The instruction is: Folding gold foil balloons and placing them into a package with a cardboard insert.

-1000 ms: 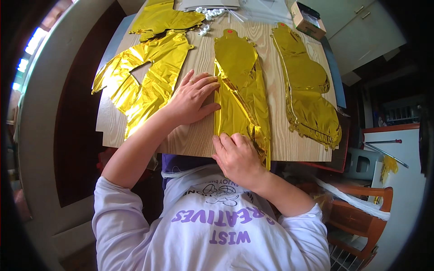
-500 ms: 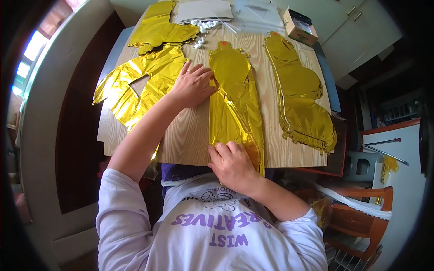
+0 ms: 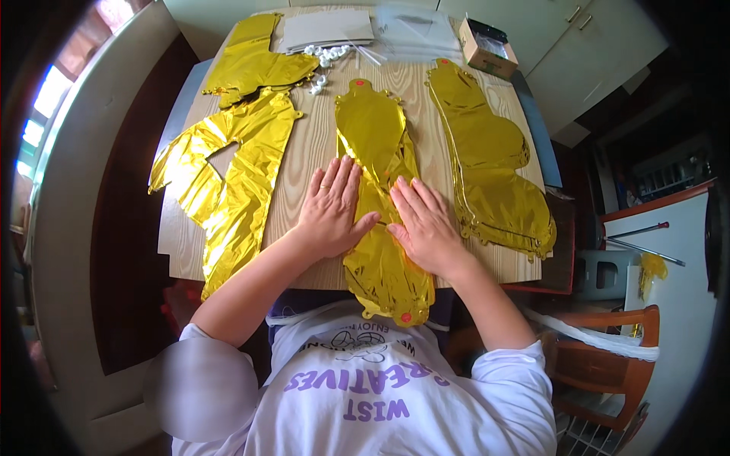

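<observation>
- Nearest you, the lower end of the middle gold foil balloon [image 3: 384, 270] hangs over the front edge of the wooden table [image 3: 312, 163], just above your white shirt [image 3: 380, 395].
- Your left hand [image 3: 332, 209] lies flat, palm down, fingers straight and slightly spread; its thumb and the side of the palm rest on the balloon's left edge, the other fingers on bare wood.
- Your right hand [image 3: 426, 224] lies flat as well, fingers open and spread, pressing on the balloon's right side. Neither hand grips anything; the thumbs nearly meet over the foil.
- The balloon runs lengthwise away from you down the middle of the table, deflated and flat.
- To your left lies a crumpled gold balloon [image 3: 228, 171], apart from your hand; to your right another long gold balloon [image 3: 490, 163], just beside your right hand.
- Farther off, a fourth gold balloon [image 3: 255, 64] sits at the far left corner, with small white clips [image 3: 327, 57] next to it.
- At the far edge lie grey sheets [image 3: 327, 29], clear plastic bags [image 3: 414, 30] and a small cardboard box [image 3: 487, 47].
</observation>
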